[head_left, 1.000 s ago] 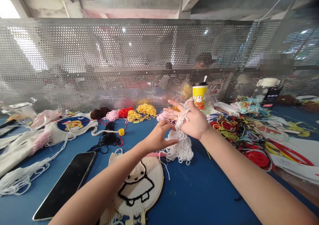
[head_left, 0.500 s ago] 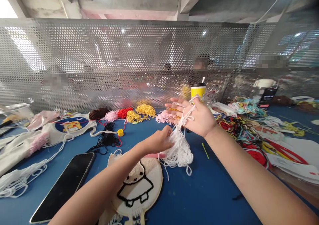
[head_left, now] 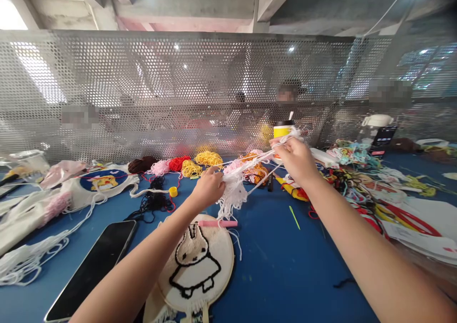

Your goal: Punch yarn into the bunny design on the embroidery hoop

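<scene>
White yarn (head_left: pixel 233 192) stretched between two hands, above the rabbit hoop (head_left: pixel 198 266).
Head view: left hand (head_left: pixel 209 187) clamps the tangled bunch; right hand (head_left: pixel 296 158) pinches strands pulled taut toward the yellow cup (head_left: pixel 282 130). Most yarn looks still knotted.

Fuzzy white yarn (head_left: pixel 233 194); glossy phone (head_left: pixel 91 270) (glass), perforated metal screen (head_left: pixel 143 89).

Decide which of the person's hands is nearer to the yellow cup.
Right. The right hand is raised just in front of the yellow cup, pulling white yarn; the left hand is farther left, gripping the yarn's tangle.
</scene>
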A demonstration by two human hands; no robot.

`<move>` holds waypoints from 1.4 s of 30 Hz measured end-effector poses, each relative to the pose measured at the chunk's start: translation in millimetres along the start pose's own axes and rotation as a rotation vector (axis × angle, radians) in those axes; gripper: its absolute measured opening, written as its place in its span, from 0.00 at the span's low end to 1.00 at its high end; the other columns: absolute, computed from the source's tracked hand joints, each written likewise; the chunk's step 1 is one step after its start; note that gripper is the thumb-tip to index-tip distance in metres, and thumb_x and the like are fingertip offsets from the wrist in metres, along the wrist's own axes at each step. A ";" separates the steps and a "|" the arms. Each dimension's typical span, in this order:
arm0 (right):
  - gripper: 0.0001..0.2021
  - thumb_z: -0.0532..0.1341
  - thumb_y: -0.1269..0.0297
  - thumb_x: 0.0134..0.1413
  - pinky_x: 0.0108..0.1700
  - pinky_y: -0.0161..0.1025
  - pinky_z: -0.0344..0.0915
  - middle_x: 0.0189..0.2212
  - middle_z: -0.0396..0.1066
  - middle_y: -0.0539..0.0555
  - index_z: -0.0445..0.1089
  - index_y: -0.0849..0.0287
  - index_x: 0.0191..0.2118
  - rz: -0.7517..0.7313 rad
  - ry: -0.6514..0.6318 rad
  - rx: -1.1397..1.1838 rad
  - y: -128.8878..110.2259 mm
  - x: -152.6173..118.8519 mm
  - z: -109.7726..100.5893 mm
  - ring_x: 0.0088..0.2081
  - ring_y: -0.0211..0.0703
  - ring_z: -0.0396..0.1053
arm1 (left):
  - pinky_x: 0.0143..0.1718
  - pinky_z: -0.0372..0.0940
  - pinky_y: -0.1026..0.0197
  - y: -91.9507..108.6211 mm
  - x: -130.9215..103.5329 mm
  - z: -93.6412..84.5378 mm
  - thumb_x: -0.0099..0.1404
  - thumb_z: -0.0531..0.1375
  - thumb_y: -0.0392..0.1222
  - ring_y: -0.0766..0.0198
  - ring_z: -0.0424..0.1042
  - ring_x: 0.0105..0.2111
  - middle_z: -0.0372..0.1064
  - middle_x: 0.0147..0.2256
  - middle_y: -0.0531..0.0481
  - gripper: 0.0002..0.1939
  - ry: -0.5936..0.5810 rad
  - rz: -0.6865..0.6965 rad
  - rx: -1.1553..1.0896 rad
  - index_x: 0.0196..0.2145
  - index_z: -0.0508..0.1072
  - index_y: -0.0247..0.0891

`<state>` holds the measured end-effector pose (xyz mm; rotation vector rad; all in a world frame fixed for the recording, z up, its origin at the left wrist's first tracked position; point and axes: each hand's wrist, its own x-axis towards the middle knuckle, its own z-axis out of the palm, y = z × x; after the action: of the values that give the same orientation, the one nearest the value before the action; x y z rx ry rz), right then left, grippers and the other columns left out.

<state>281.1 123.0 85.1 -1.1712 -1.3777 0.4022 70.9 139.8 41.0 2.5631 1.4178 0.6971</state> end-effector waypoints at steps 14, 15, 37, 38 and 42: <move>0.05 0.54 0.72 0.39 0.31 0.40 0.66 0.26 0.65 0.51 0.59 0.57 0.27 0.207 -0.146 0.113 28.4 7.4 -3.3 0.31 0.39 0.67 | 0.34 0.65 0.55 -23.1 9.8 7.3 0.60 0.52 0.41 0.63 0.67 0.35 0.65 0.40 0.47 0.13 -0.042 -0.514 -0.676 0.42 0.63 0.34; 0.05 0.55 0.71 0.40 0.30 0.40 0.66 0.27 0.65 0.51 0.59 0.57 0.28 0.192 -0.147 0.088 28.8 5.4 0.4 0.32 0.39 0.66 | 0.34 0.65 0.56 -22.0 10.2 8.4 0.61 0.52 0.41 0.63 0.68 0.35 0.65 0.40 0.47 0.13 -0.058 -0.515 -0.732 0.42 0.63 0.34; 0.06 0.52 0.71 0.44 0.35 0.37 0.59 0.28 0.69 0.53 0.66 0.59 0.28 -0.205 -0.224 -0.292 5.3 -18.8 29.8 0.32 0.42 0.65 | 0.30 0.65 0.60 8.0 -1.0 -7.2 0.60 0.52 0.40 0.66 0.67 0.30 0.66 0.33 0.50 0.09 -0.190 -0.122 -0.510 0.35 0.67 0.32; 0.06 0.52 0.69 0.45 0.34 0.38 0.59 0.28 0.69 0.53 0.65 0.60 0.28 -0.190 -0.173 -0.297 5.7 -15.4 25.1 0.31 0.42 0.65 | 0.28 0.64 0.61 6.9 -0.6 -9.4 0.60 0.52 0.40 0.68 0.67 0.28 0.66 0.31 0.51 0.09 -0.172 -0.119 -0.522 0.34 0.67 0.32; 0.06 0.52 0.65 0.45 0.33 0.39 0.58 0.25 0.67 0.54 0.64 0.60 0.26 -0.116 -0.017 -0.294 9.7 -2.9 7.4 0.30 0.44 0.64 | 0.19 0.59 0.67 4.3 -0.4 -17.0 0.61 0.51 0.42 0.73 0.61 0.18 0.62 0.23 0.56 0.10 -0.125 -0.131 -0.622 0.31 0.66 0.32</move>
<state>277.6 127.8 74.1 -1.3194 -1.5479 0.1287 66.3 135.3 57.4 1.9787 1.0944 0.7879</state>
